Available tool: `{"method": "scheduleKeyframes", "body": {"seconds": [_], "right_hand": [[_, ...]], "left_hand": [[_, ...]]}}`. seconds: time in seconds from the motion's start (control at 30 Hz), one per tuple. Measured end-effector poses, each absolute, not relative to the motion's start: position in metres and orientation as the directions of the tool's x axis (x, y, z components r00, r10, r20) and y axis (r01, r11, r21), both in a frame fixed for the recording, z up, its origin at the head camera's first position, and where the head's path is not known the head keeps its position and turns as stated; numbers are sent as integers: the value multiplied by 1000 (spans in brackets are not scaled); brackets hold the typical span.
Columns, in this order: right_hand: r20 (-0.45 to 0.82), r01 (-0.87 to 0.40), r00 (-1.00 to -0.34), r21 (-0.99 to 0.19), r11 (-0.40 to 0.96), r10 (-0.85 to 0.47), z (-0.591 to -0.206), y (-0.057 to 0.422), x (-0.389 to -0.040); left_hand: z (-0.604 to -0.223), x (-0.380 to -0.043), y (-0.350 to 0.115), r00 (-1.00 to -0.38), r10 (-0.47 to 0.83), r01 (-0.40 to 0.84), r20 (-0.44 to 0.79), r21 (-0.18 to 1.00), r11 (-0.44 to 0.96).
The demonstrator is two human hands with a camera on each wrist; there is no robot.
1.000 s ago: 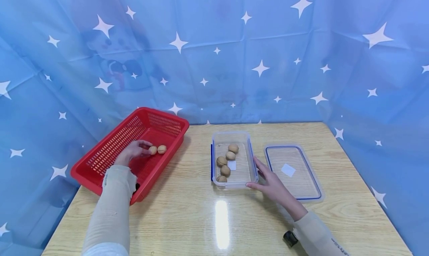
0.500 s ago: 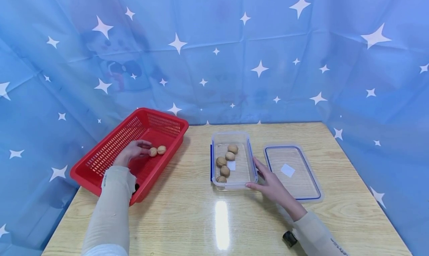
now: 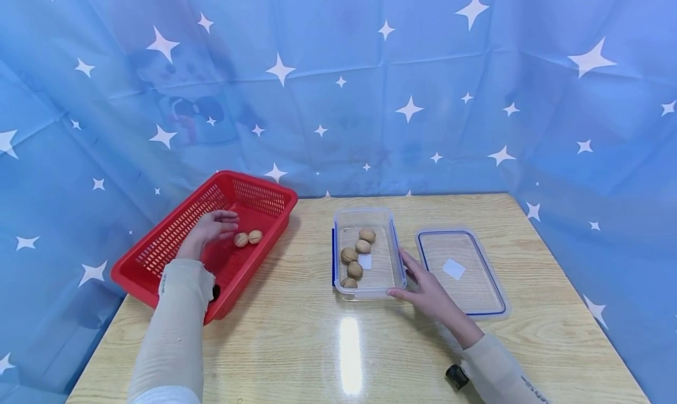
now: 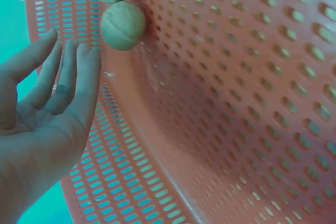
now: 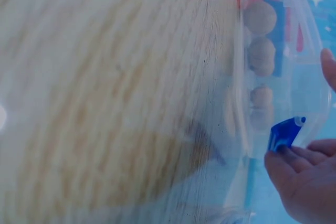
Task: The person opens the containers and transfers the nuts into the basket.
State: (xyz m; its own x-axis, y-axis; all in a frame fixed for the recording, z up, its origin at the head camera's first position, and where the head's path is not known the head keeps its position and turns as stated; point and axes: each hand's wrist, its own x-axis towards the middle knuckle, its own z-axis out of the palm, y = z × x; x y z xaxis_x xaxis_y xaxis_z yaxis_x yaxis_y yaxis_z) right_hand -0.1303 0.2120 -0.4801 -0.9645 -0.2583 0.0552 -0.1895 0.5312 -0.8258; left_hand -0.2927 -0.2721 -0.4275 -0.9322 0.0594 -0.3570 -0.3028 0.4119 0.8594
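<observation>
Tan, round walnuts (image 3: 241,239) lie near your left hand (image 3: 210,230), fingers loose, empty; the left-wrist view crops one.

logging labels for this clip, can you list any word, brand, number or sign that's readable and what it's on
No text can be read with certainty.
Left sleeve: small dark marks like lettering near the cuff, too blurred to read.
Right sleeve: a short row of dark lettering, too small and blurred.
White squares at the clear container and clear lid: no print visible.
</observation>
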Motion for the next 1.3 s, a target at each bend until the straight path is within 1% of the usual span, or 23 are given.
{"method": "scheduleKeyframes", "body": {"seconds": [0.37,0.57,0.7,0.9,1.03,1.17,1.3], "right_hand": [[53,-188,-964,-830,526,-261,-480,213,-131],[58,-194,-963,-828,526,-263,-480,213,-131],[62,-197,-963,-830,522,-264,-480,213,-131],[57,-192,-963,-833,519,-265,-479,212,-130],[52,-186,-964,-834,519,-262,-478,212,-130],[53,-187,-963,-836,515,-263,-478,212,-130],[55,-191,-962,-835,516,-266,-479,212,-131]], "left_hand": [[-396,-299,-260,-969,58,-197,-241,891,408],[-377,-300,-246,-985,24,-143,-172,882,449],[-365,-300,-237,-990,24,-111,-137,879,463],[-345,-296,-221,-993,65,-56,-99,876,478],[-329,-293,-207,-991,122,14,-53,872,489],[-316,-286,-191,-986,167,82,0,872,482],[-309,-283,-176,-982,188,113,27,880,462]]}}
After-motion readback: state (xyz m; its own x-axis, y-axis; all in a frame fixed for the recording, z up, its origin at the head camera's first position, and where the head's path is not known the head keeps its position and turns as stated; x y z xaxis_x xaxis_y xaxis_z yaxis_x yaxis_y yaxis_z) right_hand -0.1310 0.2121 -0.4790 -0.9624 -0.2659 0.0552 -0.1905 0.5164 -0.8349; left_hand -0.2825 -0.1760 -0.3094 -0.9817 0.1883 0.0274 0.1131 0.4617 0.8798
